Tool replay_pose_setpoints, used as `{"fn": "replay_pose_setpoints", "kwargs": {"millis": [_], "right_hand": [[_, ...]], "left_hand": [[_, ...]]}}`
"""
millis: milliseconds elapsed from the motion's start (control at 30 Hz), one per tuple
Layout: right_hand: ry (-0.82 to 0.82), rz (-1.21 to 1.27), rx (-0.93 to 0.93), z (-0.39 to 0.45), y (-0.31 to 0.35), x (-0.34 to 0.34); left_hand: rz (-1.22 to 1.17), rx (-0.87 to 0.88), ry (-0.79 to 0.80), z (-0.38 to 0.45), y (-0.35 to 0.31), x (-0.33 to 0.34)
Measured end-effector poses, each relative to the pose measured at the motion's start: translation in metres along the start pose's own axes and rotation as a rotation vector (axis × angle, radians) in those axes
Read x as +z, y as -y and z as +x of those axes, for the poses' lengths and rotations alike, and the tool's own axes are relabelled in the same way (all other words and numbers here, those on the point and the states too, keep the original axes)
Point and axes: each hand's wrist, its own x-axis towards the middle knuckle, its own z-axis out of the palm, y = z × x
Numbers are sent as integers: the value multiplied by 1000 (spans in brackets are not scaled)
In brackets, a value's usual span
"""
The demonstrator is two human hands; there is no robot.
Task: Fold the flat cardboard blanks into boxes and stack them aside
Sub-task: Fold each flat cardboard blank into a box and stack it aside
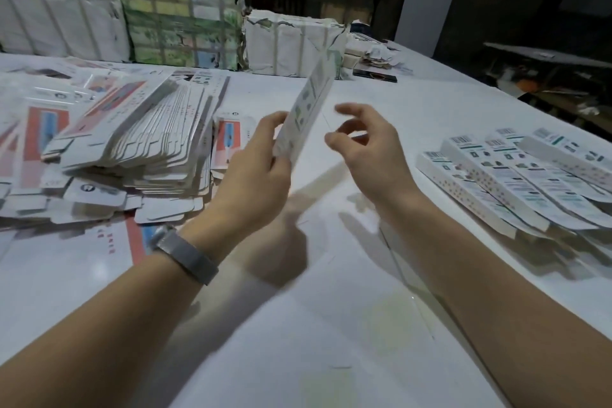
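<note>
Blank (306,113) upright in left hand (261,166).

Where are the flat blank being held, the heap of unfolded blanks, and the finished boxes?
held blank (306,116): head view, printed face.
stack of flat blanks (142,139): head view, edges.
folded boxes (516,179): head view, top face.
</note>
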Motion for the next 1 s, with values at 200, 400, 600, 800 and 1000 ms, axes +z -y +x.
{"fn": "replay_pose_setpoints", "kwargs": {"millis": [200,400,600,800,1000], "right_hand": [[-58,104,-2,8,7,-21],[193,-8,-107,-5,9,-9],[187,-320,-262,-8,9,-9],[141,-209,-188,-2,12,-16],[108,-298,-160,3,17,-26]], "left_hand": [[-551,-272,373,-3,-5,-7],[-767,-259,395,-7,-10,-2],[-972,-260,380,-11,-7,-2],[-853,-252,406,-13,-12,-4],[-741,-216,488,-16,-7,-1]]}}
